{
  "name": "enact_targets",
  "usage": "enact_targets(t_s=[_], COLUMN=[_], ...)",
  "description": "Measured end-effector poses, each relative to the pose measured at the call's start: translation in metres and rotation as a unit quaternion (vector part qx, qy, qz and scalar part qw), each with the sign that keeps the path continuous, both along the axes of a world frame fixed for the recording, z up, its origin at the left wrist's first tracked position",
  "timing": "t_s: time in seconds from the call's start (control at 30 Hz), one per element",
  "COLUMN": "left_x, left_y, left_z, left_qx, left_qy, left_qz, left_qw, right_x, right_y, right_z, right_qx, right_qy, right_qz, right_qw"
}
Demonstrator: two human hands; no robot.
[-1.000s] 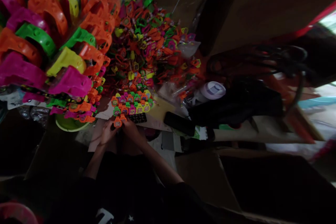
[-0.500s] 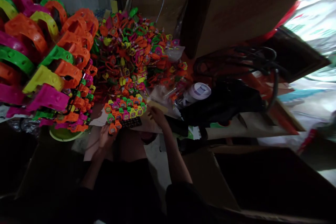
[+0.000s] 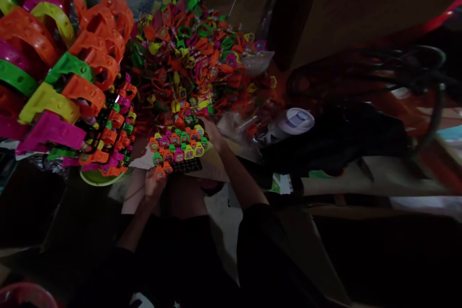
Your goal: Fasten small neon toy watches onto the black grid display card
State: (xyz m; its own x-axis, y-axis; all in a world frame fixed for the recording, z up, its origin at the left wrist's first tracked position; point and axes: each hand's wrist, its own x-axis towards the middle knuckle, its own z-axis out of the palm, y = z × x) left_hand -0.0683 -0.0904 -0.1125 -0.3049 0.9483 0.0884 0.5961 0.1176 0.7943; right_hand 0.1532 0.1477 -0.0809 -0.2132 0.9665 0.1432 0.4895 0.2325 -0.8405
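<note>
A dark gridded tray [image 3: 187, 166] lies in front of me, with several small orange, green, pink and yellow toy watch faces [image 3: 178, 143] set in rows on it. My left hand [image 3: 153, 184] rests at the tray's near left corner, its fingers on an orange watch face [image 3: 159, 172]. My right hand [image 3: 209, 130] reaches forward to the near edge of a big heap of coloured watch parts [image 3: 195, 57] behind the tray; whether it grips a piece is not visible in the dim light.
Stacked orange, pink, green and yellow plastic straps [image 3: 61, 72] fill the left side, above a green bowl [image 3: 96, 178]. A white lidded jar [image 3: 294, 122] and dark cloth [image 3: 335, 139] lie to the right. Brown cardboard [image 3: 346, 9] stands behind.
My right hand left the tray's near edge, swung right, then reached forward to the heap behind the tray. My left hand stayed at the tray's corner.
</note>
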Motion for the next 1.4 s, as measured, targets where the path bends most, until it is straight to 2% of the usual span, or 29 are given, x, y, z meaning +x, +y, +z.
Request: enact_targets(t_s=[0.1,0.3,0.37,0.47,0.53,0.6,0.67,0.7,0.77,0.83,0.93,1.03,1.1,1.2,1.4], left_x=[-0.002,-0.012,-0.017,-0.024,-0.029,-0.033,-0.035,-0.036,-0.036,-0.036,-0.036,-0.037,-0.038,-0.038,-0.037], left_y=[0.001,0.006,0.011,0.019,0.023,0.025,0.025,0.025,0.025,0.024,0.023,0.022,0.022,0.022,0.023], left_z=[-0.001,0.002,0.005,0.011,0.016,0.019,0.021,0.022,0.022,0.021,0.018,0.011,0.005,-0.002,0.001], left_qx=[-0.009,-0.027,-0.030,-0.044,-0.056,-0.058,-0.047,-0.041,-0.029,-0.018,-0.024,-0.021,-0.004,0.007,0.016], left_qy=[-0.011,-0.039,-0.048,-0.053,-0.058,-0.074,-0.100,-0.113,-0.132,-0.144,-0.161,-0.174,-0.180,-0.183,-0.164], left_qz=[-0.014,0.014,0.021,0.026,0.006,-0.036,-0.083,-0.106,-0.141,-0.162,-0.171,-0.171,-0.164,-0.150,-0.154], left_qw=[1.000,0.999,0.998,0.997,0.997,0.995,0.990,0.987,0.981,0.976,0.972,0.970,0.970,0.972,0.974], right_x=[0.005,0.034,0.046,0.060,0.062,0.057,0.045,0.036,0.016,-0.005,-0.030,-0.040,-0.041,-0.040,-0.040], right_y=[-0.001,-0.012,-0.019,-0.044,-0.073,-0.107,-0.141,-0.155,-0.174,-0.182,-0.179,-0.173,-0.172,-0.174,-0.179], right_z=[0.002,0.018,0.033,0.070,0.101,0.129,0.145,0.147,0.137,0.113,0.069,0.042,0.037,0.038,0.044], right_qx=[0.007,0.066,0.091,0.150,0.170,0.154,0.096,0.061,0.009,-0.004,0.002,0.017,0.030,0.038,0.027], right_qy=[-0.035,-0.008,0.018,0.068,0.093,0.118,0.121,0.113,0.090,0.073,0.063,0.056,0.051,0.048,0.029], right_qz=[0.001,-0.079,-0.098,-0.102,-0.074,-0.022,0.074,0.133,0.228,0.268,0.261,0.231,0.215,0.213,0.223], right_qw=[0.999,0.995,0.991,0.981,0.978,0.981,0.985,0.983,0.969,0.961,0.963,0.971,0.975,0.975,0.974])
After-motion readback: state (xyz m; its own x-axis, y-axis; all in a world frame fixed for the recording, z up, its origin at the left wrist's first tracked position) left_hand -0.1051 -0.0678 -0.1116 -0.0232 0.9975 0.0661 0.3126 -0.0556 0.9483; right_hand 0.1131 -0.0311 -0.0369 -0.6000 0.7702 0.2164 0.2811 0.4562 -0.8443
